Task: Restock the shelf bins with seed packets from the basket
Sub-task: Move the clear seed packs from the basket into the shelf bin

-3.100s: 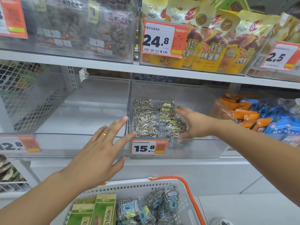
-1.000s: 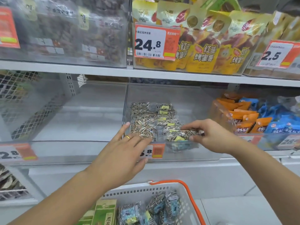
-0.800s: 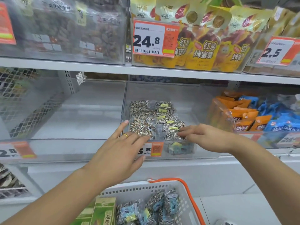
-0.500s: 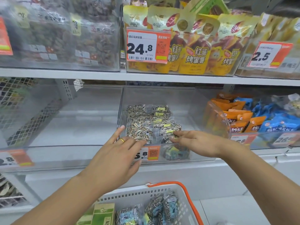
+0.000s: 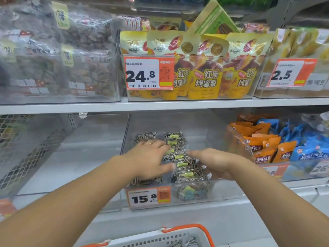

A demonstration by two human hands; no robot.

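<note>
hands flat and open, left (image 5: 148,158) and right (image 5: 216,162) pressing seed packets (image 5: 179,158) in the bin (image 5: 222,190).

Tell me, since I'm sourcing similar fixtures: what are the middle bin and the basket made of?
The clear middle shelf bin looks like glossy rigid acrylic: packets show through its walls. The white perforated basket with orange rim seems moulded matte plastic, probably.

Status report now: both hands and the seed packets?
Left hand flat on seed packets in clear bin. Right hand open beside them. Nothing blocking.
</note>
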